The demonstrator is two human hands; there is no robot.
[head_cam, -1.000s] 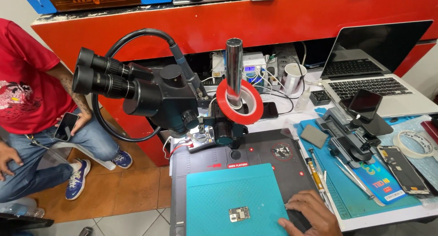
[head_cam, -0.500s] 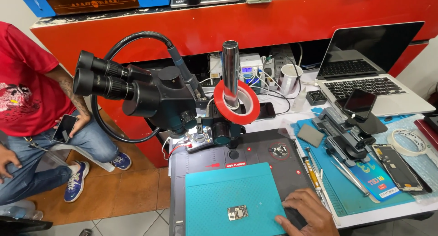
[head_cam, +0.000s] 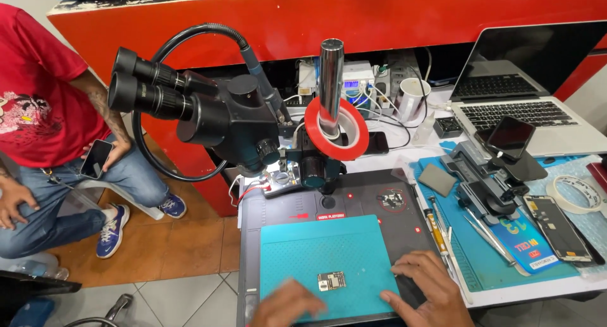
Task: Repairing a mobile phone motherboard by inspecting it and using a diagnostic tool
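Board point(head_cam: 331, 281) lies on teal mat point(head_cam: 303, 251), between hands. Left hand point(head_cam: 288, 305) blurred at 7 o'clock, fingers unclear; right hand point(head_cam: 423, 288) at 3 o'clock, flat, empty. Hasty swipe could knock board off.

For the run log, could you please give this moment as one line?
left hand: blurred, on teal mat | right hand: flat at mat's edge | small circuit board: between hands, untouched

A: Where is the camera mounted?
B: On my head, above the bench edge, angled down and forward. Only this one view exists.
A: Range?
B: Close: my left hand point(head_cam: 288, 305) and right hand point(head_cam: 425, 289) sit at the bottom edge; the microscope point(head_cam: 234, 121) stands mid-frame.
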